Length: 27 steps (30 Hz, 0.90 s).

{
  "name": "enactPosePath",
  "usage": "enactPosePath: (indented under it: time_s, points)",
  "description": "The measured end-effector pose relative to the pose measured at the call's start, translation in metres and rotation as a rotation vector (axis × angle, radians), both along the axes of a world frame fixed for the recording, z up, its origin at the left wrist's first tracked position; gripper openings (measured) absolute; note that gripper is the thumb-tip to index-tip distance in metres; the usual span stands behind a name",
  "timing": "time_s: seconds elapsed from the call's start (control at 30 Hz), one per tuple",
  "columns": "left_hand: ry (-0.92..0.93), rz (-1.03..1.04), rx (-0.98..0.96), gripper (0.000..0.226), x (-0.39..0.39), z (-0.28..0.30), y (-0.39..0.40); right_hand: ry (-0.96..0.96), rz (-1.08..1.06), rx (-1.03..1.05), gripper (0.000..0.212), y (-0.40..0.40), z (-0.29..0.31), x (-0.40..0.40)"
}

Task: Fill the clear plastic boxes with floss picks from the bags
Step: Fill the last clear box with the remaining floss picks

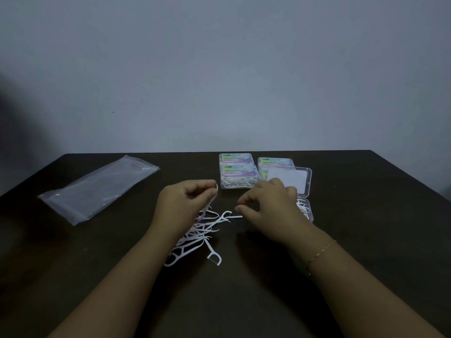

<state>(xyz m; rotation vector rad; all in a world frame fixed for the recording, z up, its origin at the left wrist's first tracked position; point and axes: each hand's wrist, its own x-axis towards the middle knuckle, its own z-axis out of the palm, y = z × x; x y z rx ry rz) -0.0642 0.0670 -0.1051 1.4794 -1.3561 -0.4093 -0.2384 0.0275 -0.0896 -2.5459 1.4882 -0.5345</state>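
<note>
A loose heap of white floss picks (195, 236) lies on the dark table in front of me. My left hand (183, 203) hovers over the heap, its fingers pinched on several floss picks that hang down. My right hand (268, 208) is to the right, thumb and forefinger pinched close above one floss pick (228, 215) on the table; I cannot tell whether it grips the pick. Behind that hand an open clear box (306, 208) holds some picks, its lid (289, 179) raised. Stacked closed boxes (238, 174) with colourful labels stand further back.
Flat clear plastic bags (97, 189) lie at the left of the table (366, 215). Another closed labelled box (275, 164) sits behind the open lid. A grey wall rises behind the table's far edge. A thin gold bracelet is on my right wrist.
</note>
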Motion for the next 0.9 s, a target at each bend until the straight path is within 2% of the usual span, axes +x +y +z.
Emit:
enactPosePath:
  time_s: [0.17,0.33,0.47,0.6,0.73,0.83,0.9]
  points:
    - [0.38,-0.066,-0.019,0.017,-0.015,0.009,0.004,-0.211,0.029,0.04,0.028,-0.001,-0.004,0.004]
    - [0.595,-0.094,-0.097,0.017,-0.04,0.012,0.001,-0.462,0.156,0.227,0.021,0.005,0.0,0.004]
    - [0.637,-0.054,-0.124,0.016,-0.054,0.01,-0.006,-0.591,0.132,0.331,0.034,0.004,0.006,-0.003]
    - [0.719,-0.033,-0.143,0.016,-0.076,0.009,-0.017,-0.712,0.051,0.393,0.035,-0.002,0.009,-0.008]
    - [0.739,-0.065,-0.136,0.017,-0.093,0.011,-0.027,-0.694,-0.022,0.416,0.034,-0.007,0.015,-0.022]
    - [0.683,-0.13,-0.097,0.019,-0.097,0.007,-0.029,-0.677,-0.045,0.455,0.029,-0.011,0.022,-0.034]
    - [0.597,-0.171,-0.046,0.034,-0.093,0.002,-0.029,-0.708,-0.065,0.454,0.026,-0.013,0.026,-0.042]
